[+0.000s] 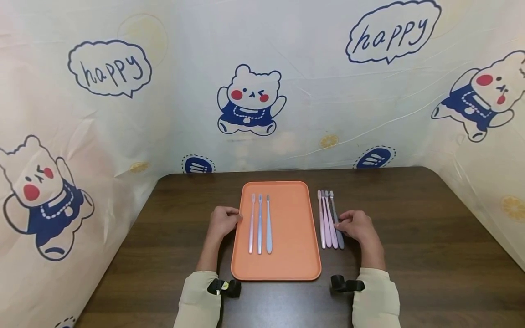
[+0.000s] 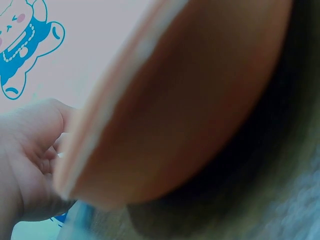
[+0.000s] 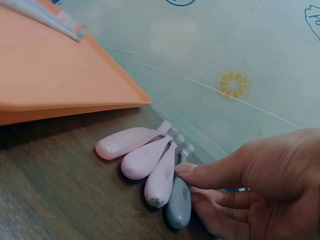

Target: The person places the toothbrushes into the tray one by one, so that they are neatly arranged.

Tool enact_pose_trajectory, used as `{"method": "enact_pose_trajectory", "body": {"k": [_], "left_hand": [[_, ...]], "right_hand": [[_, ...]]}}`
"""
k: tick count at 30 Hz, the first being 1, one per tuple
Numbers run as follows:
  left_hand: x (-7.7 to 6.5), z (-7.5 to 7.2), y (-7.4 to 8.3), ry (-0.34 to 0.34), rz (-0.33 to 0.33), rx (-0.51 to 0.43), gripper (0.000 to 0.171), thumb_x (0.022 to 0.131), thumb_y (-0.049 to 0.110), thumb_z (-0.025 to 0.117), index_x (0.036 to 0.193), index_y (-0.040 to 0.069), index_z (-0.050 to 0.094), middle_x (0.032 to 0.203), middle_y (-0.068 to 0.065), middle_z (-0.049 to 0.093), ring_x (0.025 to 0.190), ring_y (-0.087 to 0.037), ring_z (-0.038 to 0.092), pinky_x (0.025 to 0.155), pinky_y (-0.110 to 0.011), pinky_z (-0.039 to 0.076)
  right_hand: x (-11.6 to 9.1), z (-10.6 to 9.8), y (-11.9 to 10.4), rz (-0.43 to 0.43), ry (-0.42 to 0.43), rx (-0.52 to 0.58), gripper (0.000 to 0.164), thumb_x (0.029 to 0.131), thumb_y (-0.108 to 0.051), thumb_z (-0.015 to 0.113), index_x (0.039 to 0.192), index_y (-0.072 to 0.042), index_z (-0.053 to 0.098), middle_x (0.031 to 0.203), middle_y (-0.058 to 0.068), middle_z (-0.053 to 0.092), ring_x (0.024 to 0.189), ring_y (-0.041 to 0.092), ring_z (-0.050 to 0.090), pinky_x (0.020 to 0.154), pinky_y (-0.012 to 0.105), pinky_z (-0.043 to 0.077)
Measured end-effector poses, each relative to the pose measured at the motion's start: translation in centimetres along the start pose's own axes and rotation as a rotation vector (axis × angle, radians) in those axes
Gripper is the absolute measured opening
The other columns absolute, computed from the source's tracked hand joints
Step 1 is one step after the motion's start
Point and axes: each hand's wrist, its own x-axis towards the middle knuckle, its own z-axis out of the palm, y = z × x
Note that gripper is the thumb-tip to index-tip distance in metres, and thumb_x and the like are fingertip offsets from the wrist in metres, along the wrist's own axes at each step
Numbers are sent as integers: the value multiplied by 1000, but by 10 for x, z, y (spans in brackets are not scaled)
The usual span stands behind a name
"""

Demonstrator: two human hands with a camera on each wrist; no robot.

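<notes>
An orange tray (image 1: 287, 264) lies on the table, with a pink toothbrush (image 1: 251, 228), a lavender-blue toothbrush (image 1: 260, 228) and a light blue toothbrush (image 1: 269, 232) side by side in its left half. My left hand (image 1: 223, 222) holds the tray's left rim, its fingertips partly hidden behind the rim in the left wrist view. Right of the tray, three pink toothbrushes (image 3: 150, 157) lie close together beside a dark grey toothbrush (image 3: 179, 202). The thumb and fingers of my right hand (image 1: 357, 225) pinch this grey toothbrush, which lies among the others at the table surface.
The brown wooden table (image 1: 434, 255) extends to both sides of the tray. Behind it hangs a pale sheet (image 1: 311, 132) printed with cartoon bears and lettering. Each sleeve carries a black wrist camera, one on the left (image 1: 224, 287) and one on the right (image 1: 347, 284).
</notes>
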Motion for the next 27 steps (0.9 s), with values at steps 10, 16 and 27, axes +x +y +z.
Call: {"method": "enact_pose_trajectory", "body": {"k": [10, 16, 27], "left_hand": [[0, 1, 0, 11, -4, 5, 27, 87, 10, 67, 109, -3, 76, 100, -20, 76, 73, -13, 69, 66, -29, 59], [-1, 0, 2, 15, 1, 10, 27, 87, 10, 67, 109, -3, 76, 99, -19, 76, 72, -13, 68, 65, -29, 59], [-1, 1, 2, 13, -12, 17, 26, 89, 10, 67, 110, -3, 76, 99, -19, 76, 73, -13, 68, 66, -30, 59]], "right_hand": [[0, 3, -4, 52, 26, -47, 30, 91, -13, 72, 114, 6, 68, 101, 21, 69, 81, 22, 65, 67, 28, 53], [2, 3, -4, 32, 51, -85, 27, 90, -16, 73, 106, 5, 71, 90, 16, 69, 78, 21, 64, 63, 28, 49], [2, 3, -4, 28, 67, -138, 25, 90, -22, 71, 97, 1, 74, 90, 15, 68, 82, 27, 60, 65, 33, 47]]}}
